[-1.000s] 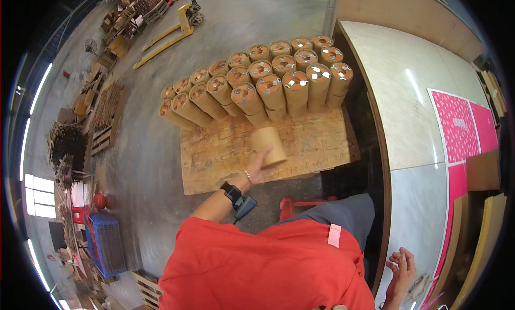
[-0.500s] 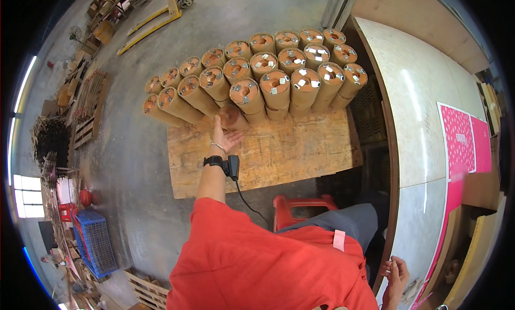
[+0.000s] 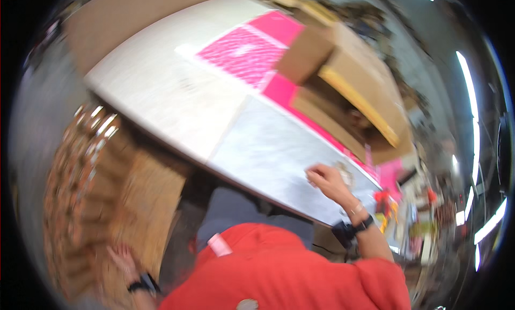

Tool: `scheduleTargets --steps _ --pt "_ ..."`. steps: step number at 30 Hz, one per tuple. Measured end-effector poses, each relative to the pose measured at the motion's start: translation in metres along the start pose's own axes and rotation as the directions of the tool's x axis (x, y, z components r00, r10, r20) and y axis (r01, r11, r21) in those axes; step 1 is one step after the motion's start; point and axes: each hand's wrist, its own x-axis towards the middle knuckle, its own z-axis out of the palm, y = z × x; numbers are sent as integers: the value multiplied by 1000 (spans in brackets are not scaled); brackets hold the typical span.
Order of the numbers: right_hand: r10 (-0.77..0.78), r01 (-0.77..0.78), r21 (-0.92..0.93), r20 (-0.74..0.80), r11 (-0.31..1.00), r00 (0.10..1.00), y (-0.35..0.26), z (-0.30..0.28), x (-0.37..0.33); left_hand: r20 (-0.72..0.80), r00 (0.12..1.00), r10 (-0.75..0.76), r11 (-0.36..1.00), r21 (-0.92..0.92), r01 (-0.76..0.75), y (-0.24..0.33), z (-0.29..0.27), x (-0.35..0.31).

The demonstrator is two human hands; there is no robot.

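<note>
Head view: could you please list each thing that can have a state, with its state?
Left hand, fingers spread, nothing visible in it
Right hand, fingers bent, grip unclear
Cardboard tubes, standing in rows, blurred
Cardboard box, open
Pink patterned sheet, lying flat
Ceiling lights, lit

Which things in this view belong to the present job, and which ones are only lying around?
Seemingly in the job:
brown tubes, beside the left hand
wooden board beneath that hand
pale table below the right hand

Apparently just lying about:
pink patterned sheet
open cardboard box
</note>
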Motion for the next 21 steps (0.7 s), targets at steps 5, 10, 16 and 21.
scheduleTargets --steps 5,10,16,21 --pt "68 -98 -75 -327 992 943 31 -70 47 383 923 -38 867 472 -160 -31 147 -84" --pt "132 -333 -315 -520 889 844 103 -138 104 770 636 -45 764 437 -475 -43 281 -191" --pt "432 -717 -351 -612 602 663 186 -178 155 865 469 -178 652 461 -602 -61 333 -246" --pt "202 -686 -440 -739 579 643 255 -181 186 847 456 -272 598 520 -610 -79 354 -251"
